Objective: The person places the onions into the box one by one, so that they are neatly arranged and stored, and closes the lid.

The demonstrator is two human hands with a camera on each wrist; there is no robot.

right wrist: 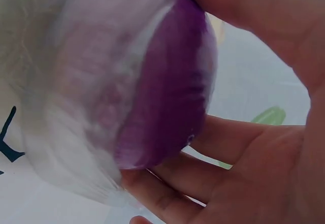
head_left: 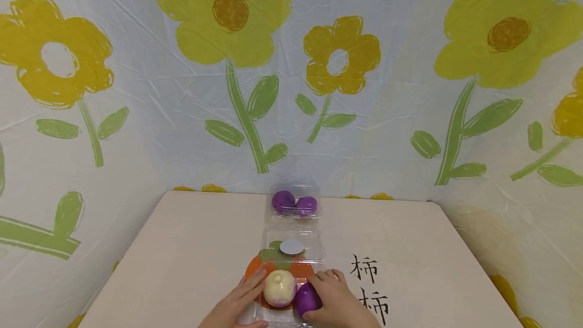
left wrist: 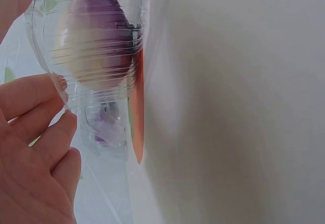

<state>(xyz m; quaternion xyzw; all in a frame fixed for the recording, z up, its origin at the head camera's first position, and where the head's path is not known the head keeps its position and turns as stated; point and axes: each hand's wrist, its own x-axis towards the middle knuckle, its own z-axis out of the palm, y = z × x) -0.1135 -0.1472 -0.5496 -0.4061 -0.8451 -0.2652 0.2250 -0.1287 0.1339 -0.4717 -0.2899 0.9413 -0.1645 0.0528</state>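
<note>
A clear plastic clamshell box (head_left: 293,242) lies with its lid folded back at the front of the table. In it sits a cream round turnip-like piece (head_left: 280,288), its lower part purple. Beside that piece, my right hand (head_left: 334,297) grips a glossy purple round piece (head_left: 307,301), thumb on the near side and fingers on the far side. The right wrist view shows this purple piece (right wrist: 170,87) partly behind the clear plastic wall. At the box's left, my left hand (head_left: 237,300) holds its side; fingertips touch the rim in the left wrist view.
A second clear box (head_left: 298,194) with two purple round pieces (head_left: 283,201) stands at the table's back edge. Beneath the near box is an orange fruit print (head_left: 255,267). Black characters (head_left: 364,269) mark the table at right. Flowered cloth (head_left: 387,156) hangs around the table.
</note>
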